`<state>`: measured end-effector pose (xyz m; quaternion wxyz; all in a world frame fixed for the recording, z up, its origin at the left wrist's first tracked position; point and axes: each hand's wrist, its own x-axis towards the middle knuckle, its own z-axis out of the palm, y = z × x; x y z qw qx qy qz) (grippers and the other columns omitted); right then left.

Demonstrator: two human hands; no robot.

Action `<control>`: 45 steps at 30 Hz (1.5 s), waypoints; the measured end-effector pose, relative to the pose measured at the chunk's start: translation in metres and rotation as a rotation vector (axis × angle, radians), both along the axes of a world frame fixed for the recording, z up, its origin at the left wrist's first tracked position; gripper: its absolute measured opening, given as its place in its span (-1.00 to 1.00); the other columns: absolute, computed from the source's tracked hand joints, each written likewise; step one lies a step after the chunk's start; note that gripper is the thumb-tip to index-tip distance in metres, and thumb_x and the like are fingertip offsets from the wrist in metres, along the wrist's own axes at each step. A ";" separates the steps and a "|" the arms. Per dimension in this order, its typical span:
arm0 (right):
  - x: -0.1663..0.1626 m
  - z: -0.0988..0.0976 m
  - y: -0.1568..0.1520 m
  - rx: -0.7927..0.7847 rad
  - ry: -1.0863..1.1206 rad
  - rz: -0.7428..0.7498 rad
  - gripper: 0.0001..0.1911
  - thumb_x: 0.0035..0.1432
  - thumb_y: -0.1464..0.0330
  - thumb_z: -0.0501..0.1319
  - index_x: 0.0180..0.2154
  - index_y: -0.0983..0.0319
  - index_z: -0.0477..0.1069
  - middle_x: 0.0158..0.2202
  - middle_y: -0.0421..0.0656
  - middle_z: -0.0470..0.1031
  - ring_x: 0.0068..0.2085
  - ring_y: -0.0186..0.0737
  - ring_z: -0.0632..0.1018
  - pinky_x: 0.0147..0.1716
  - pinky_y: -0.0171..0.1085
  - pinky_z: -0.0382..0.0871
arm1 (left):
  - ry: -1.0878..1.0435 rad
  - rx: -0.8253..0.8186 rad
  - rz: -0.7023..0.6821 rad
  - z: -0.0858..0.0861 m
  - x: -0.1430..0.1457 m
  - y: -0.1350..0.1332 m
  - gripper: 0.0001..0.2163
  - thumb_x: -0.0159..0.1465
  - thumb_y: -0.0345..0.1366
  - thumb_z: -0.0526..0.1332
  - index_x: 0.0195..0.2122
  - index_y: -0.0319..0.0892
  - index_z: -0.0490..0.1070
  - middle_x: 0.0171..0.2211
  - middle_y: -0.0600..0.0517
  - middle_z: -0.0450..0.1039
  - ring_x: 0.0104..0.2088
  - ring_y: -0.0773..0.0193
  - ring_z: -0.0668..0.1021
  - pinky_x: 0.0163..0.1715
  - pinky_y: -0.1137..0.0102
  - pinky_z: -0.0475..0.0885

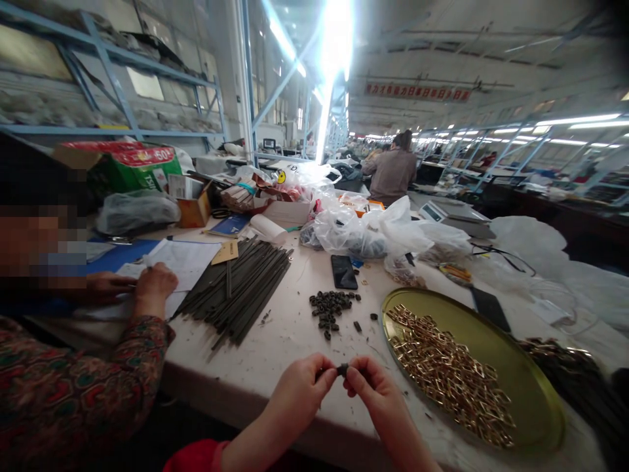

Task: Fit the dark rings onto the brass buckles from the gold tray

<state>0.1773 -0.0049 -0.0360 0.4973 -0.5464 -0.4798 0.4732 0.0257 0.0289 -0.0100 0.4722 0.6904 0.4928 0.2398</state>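
Observation:
Between the fingertips of both my hands is a small dark loop point(343, 370), held over the table's front part. My left hand point(314, 377) pinches its left side; my right hand point(366, 383) pinches the right side, so much of it is hidden. Just beyond lies a pile of similar small dark loops point(330, 309), with a few strays beside it. To the left rests a bundle of long dark strips point(240, 288). On my right, a round gold-coloured tray point(491, 328) holds a heap of gold metal buckles point(447, 373).
At the left, another person's hand point(156, 285) rests on papers point(184, 259). A black phone point(343, 272) lies behind the loops. Plastic bags point(363, 229), a scale point(455, 215) and a green-and-red package point(132, 167) crowd the back. More dark strips point(565, 367) lie right of the tray.

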 end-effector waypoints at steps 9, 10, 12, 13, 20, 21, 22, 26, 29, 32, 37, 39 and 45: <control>-0.006 0.008 -0.008 0.038 0.032 -0.056 -0.69 -0.11 0.15 0.30 -0.36 0.23 0.42 -0.49 -0.19 0.44 -0.43 -0.23 0.45 -0.41 -0.27 0.36 | -0.016 -0.001 0.033 0.011 0.001 -0.017 -0.78 0.19 -0.23 0.03 -0.49 -0.22 0.34 -0.58 0.13 0.29 -0.50 0.34 0.34 -0.49 0.48 0.15; -0.007 0.007 -0.008 0.045 0.027 -0.059 -0.70 -0.11 0.15 0.30 -0.39 0.24 0.43 -0.48 -0.18 0.45 -0.42 -0.22 0.46 -0.39 -0.26 0.37 | -0.027 -0.002 0.044 0.009 0.002 -0.018 -0.79 0.19 -0.23 0.03 -0.49 -0.22 0.33 -0.57 0.12 0.29 -0.50 0.34 0.34 -0.49 0.48 0.16; -0.009 0.005 -0.009 0.072 -0.034 -0.077 -0.74 -0.08 0.16 0.28 -0.43 0.24 0.43 -0.49 -0.17 0.46 -0.42 -0.22 0.46 -0.39 -0.27 0.37 | -0.043 0.001 0.070 0.006 0.005 -0.020 -0.79 0.19 -0.23 0.03 -0.49 -0.22 0.31 -0.56 0.11 0.31 -0.48 0.33 0.36 -0.48 0.47 0.18; -0.010 0.003 -0.010 0.089 -0.073 -0.087 -0.75 -0.06 0.17 0.27 -0.43 0.24 0.44 -0.50 -0.18 0.45 -0.43 -0.23 0.46 -0.40 -0.28 0.37 | -0.047 0.002 0.082 0.004 0.006 -0.021 -0.80 0.19 -0.24 0.02 -0.48 -0.22 0.31 -0.55 0.10 0.32 -0.47 0.32 0.37 -0.47 0.47 0.18; -0.006 0.001 -0.017 0.121 -0.188 -0.078 -0.79 0.01 0.21 0.23 -0.39 0.23 0.45 -0.48 -0.17 0.45 -0.42 -0.24 0.45 -0.40 -0.30 0.37 | 0.023 0.028 0.026 -0.002 0.007 -0.022 -0.83 0.19 -0.29 0.01 -0.42 -0.20 0.35 -0.47 0.05 0.41 -0.41 0.27 0.42 -0.40 0.44 0.24; -0.006 0.003 -0.018 0.109 -0.181 -0.069 -0.79 0.02 0.21 0.22 -0.38 0.23 0.44 -0.46 -0.16 0.46 -0.41 -0.23 0.46 -0.40 -0.30 0.38 | 0.033 0.031 0.011 -0.002 0.007 -0.022 -0.86 0.17 -0.32 0.02 -0.41 -0.19 0.35 -0.46 0.05 0.42 -0.40 0.26 0.43 -0.39 0.44 0.24; -0.006 0.004 -0.018 0.101 -0.183 -0.059 -0.79 0.03 0.21 0.21 -0.38 0.23 0.44 -0.45 -0.15 0.47 -0.41 -0.22 0.46 -0.40 -0.29 0.37 | 0.039 0.032 0.006 -0.001 0.006 -0.021 -0.87 0.14 -0.35 0.04 -0.40 -0.19 0.36 -0.45 0.05 0.43 -0.39 0.26 0.44 -0.38 0.44 0.25; -0.008 0.008 -0.018 0.183 -0.368 -0.033 -0.85 0.08 0.27 0.16 -0.40 0.21 0.43 -0.47 -0.17 0.42 -0.42 -0.24 0.45 -0.42 -0.31 0.35 | 0.027 0.006 0.066 -0.001 0.006 -0.020 -0.85 0.08 -0.42 0.04 -0.38 -0.19 0.38 -0.43 0.05 0.45 -0.38 0.27 0.45 -0.36 0.44 0.27; -0.012 0.009 -0.020 0.279 -0.517 -0.044 -0.86 0.10 0.33 0.12 -0.38 0.18 0.44 -0.44 -0.16 0.39 -0.40 -0.23 0.45 -0.40 -0.30 0.35 | 0.007 -0.010 0.093 -0.002 0.007 -0.019 -0.85 0.08 -0.42 0.04 -0.39 -0.19 0.38 -0.42 0.04 0.46 -0.37 0.26 0.46 -0.34 0.43 0.28; -0.013 0.007 -0.021 0.289 -0.566 -0.045 -0.86 0.12 0.35 0.10 -0.34 0.17 0.44 -0.42 -0.15 0.39 -0.39 -0.23 0.45 -0.39 -0.30 0.36 | -0.001 -0.025 0.102 -0.004 0.007 -0.019 -0.86 0.08 -0.41 0.04 -0.39 -0.19 0.37 -0.42 0.05 0.46 -0.36 0.25 0.46 -0.34 0.42 0.28; -0.014 0.002 -0.023 0.235 -0.487 -0.033 -0.90 0.09 0.35 0.14 -0.37 0.18 0.43 -0.44 -0.19 0.39 -0.40 -0.26 0.44 -0.40 -0.34 0.34 | -0.106 -0.033 0.075 -0.003 0.006 -0.025 -0.81 0.11 -0.43 0.01 -0.26 -0.21 0.32 -0.40 0.04 0.43 -0.35 0.27 0.46 -0.31 0.44 0.29; -0.016 -0.001 -0.025 0.208 -0.452 -0.070 -0.88 0.11 0.32 0.14 -0.35 0.17 0.43 -0.43 -0.19 0.40 -0.39 -0.25 0.44 -0.37 -0.32 0.34 | -0.171 -0.079 0.054 -0.002 0.005 -0.028 -0.74 0.14 -0.43 -0.01 -0.13 -0.22 0.25 -0.41 0.05 0.42 -0.37 0.29 0.46 -0.32 0.44 0.30; -0.020 0.001 -0.033 0.239 -0.292 -0.130 -0.72 0.14 0.19 0.08 -0.26 0.16 0.48 -0.36 -0.12 0.46 -0.29 -0.16 0.45 -0.27 -0.24 0.34 | -0.299 -0.125 0.017 0.005 0.000 -0.031 -0.69 0.19 -0.43 -0.06 -0.02 -0.24 0.11 -0.37 0.03 0.42 -0.30 0.29 0.45 -0.23 0.42 0.27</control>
